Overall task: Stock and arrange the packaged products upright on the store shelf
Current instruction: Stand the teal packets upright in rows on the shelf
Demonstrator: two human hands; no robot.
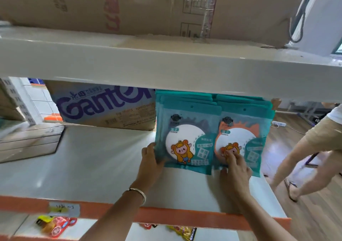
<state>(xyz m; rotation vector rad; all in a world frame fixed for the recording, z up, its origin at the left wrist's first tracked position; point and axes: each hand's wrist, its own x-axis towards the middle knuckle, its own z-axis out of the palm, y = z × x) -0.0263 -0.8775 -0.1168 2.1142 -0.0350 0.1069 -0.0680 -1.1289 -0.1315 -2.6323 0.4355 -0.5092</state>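
- "MIRROR" is printed on the teal packets, stood upright in two rows on the shelf.
- The left row's edge is gripped by the left hand; the straight fingers of the right hand are pressed on the right row.
- A carton behind is lettered "Gant…", the rest cut off.

Shop: stocked shelving, cartons.

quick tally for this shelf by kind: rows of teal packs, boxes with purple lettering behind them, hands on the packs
rows of teal mirror packs: 2, left row and right row
purple-lettered box: 1
hands on the packs: 2, left hand and right hand
total: 5
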